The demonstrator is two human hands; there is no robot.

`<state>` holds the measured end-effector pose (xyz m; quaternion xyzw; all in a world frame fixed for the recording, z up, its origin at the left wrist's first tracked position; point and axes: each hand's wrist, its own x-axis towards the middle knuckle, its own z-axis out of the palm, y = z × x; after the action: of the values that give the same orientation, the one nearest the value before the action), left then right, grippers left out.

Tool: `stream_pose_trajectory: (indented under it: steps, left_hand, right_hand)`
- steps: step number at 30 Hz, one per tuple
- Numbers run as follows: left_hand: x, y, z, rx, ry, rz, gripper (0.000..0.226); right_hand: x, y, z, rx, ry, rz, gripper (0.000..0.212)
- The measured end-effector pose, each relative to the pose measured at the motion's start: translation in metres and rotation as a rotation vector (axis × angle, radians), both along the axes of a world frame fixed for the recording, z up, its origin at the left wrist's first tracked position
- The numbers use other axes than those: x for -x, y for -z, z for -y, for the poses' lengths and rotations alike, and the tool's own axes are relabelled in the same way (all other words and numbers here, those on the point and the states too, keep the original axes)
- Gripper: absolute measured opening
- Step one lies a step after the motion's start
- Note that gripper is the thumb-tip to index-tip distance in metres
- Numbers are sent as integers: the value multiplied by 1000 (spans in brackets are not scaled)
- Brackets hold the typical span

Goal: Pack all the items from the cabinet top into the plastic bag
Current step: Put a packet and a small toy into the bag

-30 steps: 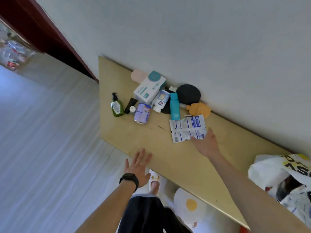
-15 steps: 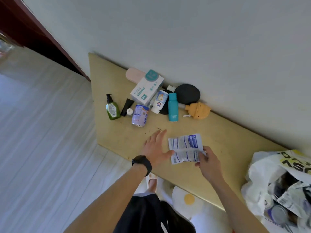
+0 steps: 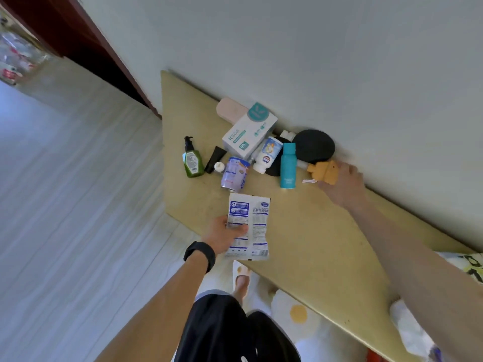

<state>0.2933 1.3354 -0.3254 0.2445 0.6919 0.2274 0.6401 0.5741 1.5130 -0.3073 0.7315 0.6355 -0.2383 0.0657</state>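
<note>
Nearest, left hand (image 3: 222,237) pinching a white-and-blue printed sachet (image 3: 248,226) at its left edge, thumb on the face; sachet held over the near edge of the cabinet top (image 3: 313,244), long axis running from near to far, printed side up. Black wristband (image 3: 200,254) on that wrist. At far right, a corner of the plastic bag (image 3: 467,265) behind the right forearm. Farther back, right hand (image 3: 342,186) closed around a yellow plush toy (image 3: 322,172) near the wall. Left of it, lying down: teal spray bottle (image 3: 288,165), cap pointing toward the wall; white bottle (image 3: 268,158); purple can (image 3: 234,173). Green pump bottle (image 3: 193,162) upright.
</note>
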Motion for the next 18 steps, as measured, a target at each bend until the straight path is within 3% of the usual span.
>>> stream_pose_trajectory:
  steps: [3, 7, 14, 18]
  left_hand:
    - [18, -3, 17, 27, -104, -9, 14]
    - [30, -7, 34, 71, -174, 25, 21]
    - [0, -18, 41, 60, -160, 34, 23]
    - [-38, -29, 34, 43, -66, 44, 25]
  right_hand:
    - [8, 16, -18, 63, -87, 117, 101]
    - [12, 23, -8, 37, -116, 249, 94]
    - [-26, 16, 55, 219, 43, 101, 67]
    - [-61, -7, 114, 223, 126, 20, 61]
